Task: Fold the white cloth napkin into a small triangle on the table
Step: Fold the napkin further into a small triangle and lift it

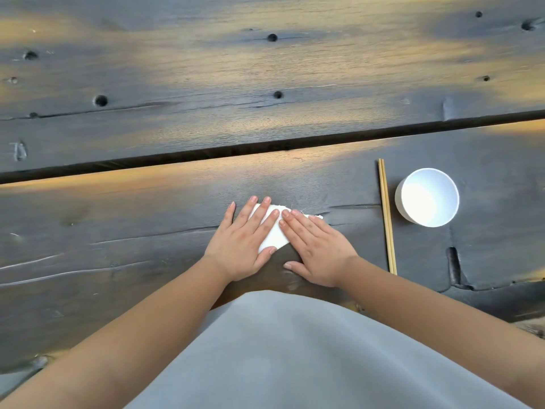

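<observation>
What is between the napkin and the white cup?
In the head view, a pair of chopsticks lies on the table between the napkin and the white cup.

Small white folded napkin (272, 236), flat on dark wooden table (147, 246).
</observation>
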